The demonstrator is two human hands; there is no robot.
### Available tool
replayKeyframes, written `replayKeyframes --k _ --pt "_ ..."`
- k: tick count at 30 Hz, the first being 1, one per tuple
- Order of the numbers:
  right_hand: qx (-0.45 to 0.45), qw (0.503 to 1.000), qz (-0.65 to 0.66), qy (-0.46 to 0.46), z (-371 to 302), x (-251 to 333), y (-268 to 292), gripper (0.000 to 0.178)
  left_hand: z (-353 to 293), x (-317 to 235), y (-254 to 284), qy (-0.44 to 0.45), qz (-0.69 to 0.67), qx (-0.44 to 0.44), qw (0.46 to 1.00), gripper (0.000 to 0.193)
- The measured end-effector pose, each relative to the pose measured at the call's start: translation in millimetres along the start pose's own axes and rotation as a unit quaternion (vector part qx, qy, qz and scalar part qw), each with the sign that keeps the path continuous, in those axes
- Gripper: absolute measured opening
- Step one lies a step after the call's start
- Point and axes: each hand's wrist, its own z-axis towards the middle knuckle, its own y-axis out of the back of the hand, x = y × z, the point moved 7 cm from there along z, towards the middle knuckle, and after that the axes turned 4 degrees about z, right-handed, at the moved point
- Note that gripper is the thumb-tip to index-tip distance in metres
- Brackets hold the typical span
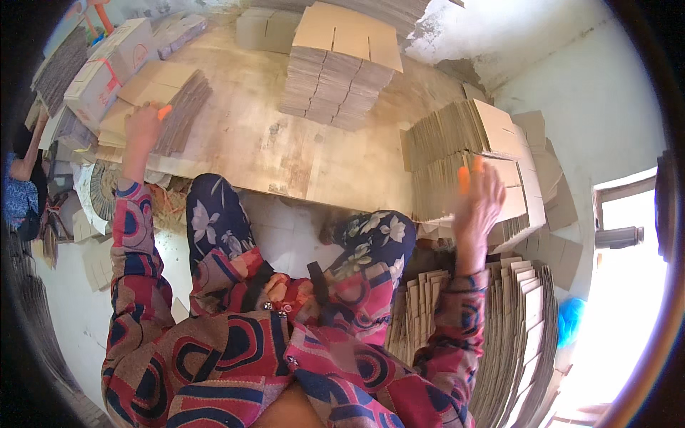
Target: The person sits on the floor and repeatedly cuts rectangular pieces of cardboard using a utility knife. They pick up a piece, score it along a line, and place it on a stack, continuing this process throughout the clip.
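Observation:
My left hand [145,123] is over the near-left part of a low stack of brown cardboard sheets [187,107]. Its thumb wears an orange finger cover and sticks out to the side, apart from the other fingers. On the right, my right hand [482,203], a little blurred, reaches over a leaning stack of slotted cardboard pieces [446,185]. Orange covers tip two of its stretched fingers. No piece shows lifted in either hand. A tall stack of slotted cardboard [339,71] stands at the far middle of the wooden table [250,135].
Cardboard boxes [107,75] stand at the table's left end. Many cardboard pieces [499,314] are packed upright beside my right forearm, below the table's edge. A white wall [571,93] and a bright opening [628,285] lie to the right. Another person's arm [28,153] shows at far left.

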Motion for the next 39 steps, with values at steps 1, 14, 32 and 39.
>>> replayKeyframes --k 1,14,32,39 --pt "0.034 0.999 -0.011 -0.024 6 -22 -8 0.039 2 -1 -2 0.010 -0.023 0.029 0.999 0.030" --pt "0.278 0.946 0.004 -0.167 54 -137 -154 0.034 -9 -80 108 -0.114 -0.113 -0.228 0.960 0.033" --pt "0.284 0.944 0.068 -0.154 65 -147 -112 0.031 79 -317 123 -0.355 -0.151 -0.312 0.868 0.020" --pt "0.189 0.978 0.021 -0.086 48 -185 -109 0.021 90 -297 159 -0.313 -0.262 -0.418 0.812 0.012"
